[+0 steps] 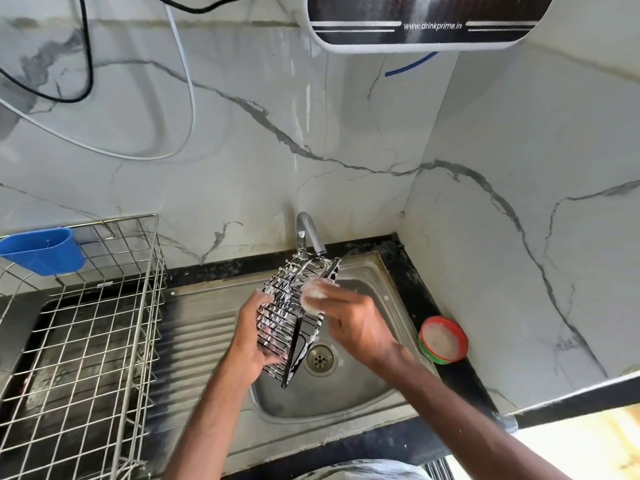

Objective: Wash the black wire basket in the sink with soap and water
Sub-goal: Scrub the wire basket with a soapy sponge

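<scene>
The black wire basket [289, 306] is held on end above the steel sink [346, 393], streaked with white soap foam. My left hand [252, 337] grips its left side and underside. My right hand [349, 323] holds a foamy scrub pad [313, 296] pressed against the basket's upper right side. The tap [308, 233] stands just behind the basket's top; no running water is visible. The drain [320, 358] lies below the basket.
A round red-and-green soap tub [443, 339] sits on the black counter right of the sink. A steel wire dish rack [79, 327] with a blue plastic cup [45, 249] stands on the left. Marble-patterned walls close in behind and on the right.
</scene>
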Demonstrator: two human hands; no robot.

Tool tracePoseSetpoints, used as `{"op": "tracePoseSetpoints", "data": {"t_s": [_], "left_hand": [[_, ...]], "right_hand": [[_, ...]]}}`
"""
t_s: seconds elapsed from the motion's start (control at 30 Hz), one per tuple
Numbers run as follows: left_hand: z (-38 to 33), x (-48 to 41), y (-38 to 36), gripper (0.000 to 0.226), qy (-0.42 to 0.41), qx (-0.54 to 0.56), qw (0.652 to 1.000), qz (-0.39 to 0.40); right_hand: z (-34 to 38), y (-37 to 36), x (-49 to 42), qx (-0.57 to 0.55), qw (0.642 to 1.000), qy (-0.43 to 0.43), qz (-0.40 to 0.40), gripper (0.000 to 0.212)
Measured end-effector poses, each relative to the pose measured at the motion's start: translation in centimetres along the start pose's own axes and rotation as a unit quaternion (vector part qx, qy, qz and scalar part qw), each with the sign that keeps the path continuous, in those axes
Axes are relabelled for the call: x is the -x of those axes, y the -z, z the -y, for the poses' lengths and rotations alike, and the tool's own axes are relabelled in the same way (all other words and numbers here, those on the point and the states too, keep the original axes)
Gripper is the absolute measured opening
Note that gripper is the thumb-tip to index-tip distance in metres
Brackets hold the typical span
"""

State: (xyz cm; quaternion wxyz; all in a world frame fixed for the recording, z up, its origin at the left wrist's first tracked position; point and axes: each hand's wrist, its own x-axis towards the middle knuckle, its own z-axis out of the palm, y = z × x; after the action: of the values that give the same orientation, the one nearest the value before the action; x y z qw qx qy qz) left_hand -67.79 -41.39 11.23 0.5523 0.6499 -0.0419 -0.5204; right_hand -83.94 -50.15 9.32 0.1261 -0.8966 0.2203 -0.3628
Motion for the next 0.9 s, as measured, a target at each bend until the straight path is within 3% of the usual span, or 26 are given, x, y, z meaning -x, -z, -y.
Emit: {"op": "tracePoseSetpoints", "data": {"t_s": [0.2, 0.3, 0.4, 0.43, 0.53, 0.67, 0.7, 0.8, 0.9], "left_hand": [[0.6, 0.0, 0.5, 0.044, 0.023, 0.001, 1.000, 0.014], [0.2, 0.3, 0.6, 0.031, 0.058, 0.036, 0.997, 0.026], [0.1, -0.4, 1.1, 0.061, 0.083, 0.070, 0.993, 0.056], [0.1, -0.8, 1.3, 0.071, 0.092, 0.073, 0.991, 0.068], [-0.2, -1.2, 1.6, 0.084, 0.110, 0.063, 0.987, 0.095], [-0.5, -1.5, 2.5, 0.095, 0.109, 0.035, 0.986, 0.123], [-0.5, -1.9, 2.9, 0.099, 0.112, 0.032, 0.984, 0.134], [-0.7, -2.7, 3.9, 0.113, 0.118, 0.030, 0.978, 0.169], [-0.8, -2.6, 4.2, 0.121, 0.116, 0.007, 0.973, 0.198]], "right_hand": [[-6.4, 0.7, -1.3, -0.005, 0.963, -0.266, -0.032, 0.042], [-6.9, 0.7, -0.9, -0.101, 0.895, -0.433, -0.038, 0.039], [-6.5, 0.4, -0.4, -0.286, 0.803, -0.523, -0.007, 0.037], [-6.5, 0.3, -0.4, -0.320, 0.790, -0.523, 0.002, 0.034], [-6.5, 0.4, -0.9, -0.320, 0.815, -0.481, 0.051, 0.023], [-7.1, 0.5, -1.8, -0.198, 0.875, -0.416, 0.151, 0.054], [-7.4, 0.4, -1.9, -0.178, 0.889, -0.390, 0.159, 0.050], [-7.0, 0.8, -2.4, -0.145, 0.922, -0.324, 0.157, 0.007], [-7.0, 0.6, -2.8, -0.127, 0.936, -0.295, 0.145, 0.020]]}}
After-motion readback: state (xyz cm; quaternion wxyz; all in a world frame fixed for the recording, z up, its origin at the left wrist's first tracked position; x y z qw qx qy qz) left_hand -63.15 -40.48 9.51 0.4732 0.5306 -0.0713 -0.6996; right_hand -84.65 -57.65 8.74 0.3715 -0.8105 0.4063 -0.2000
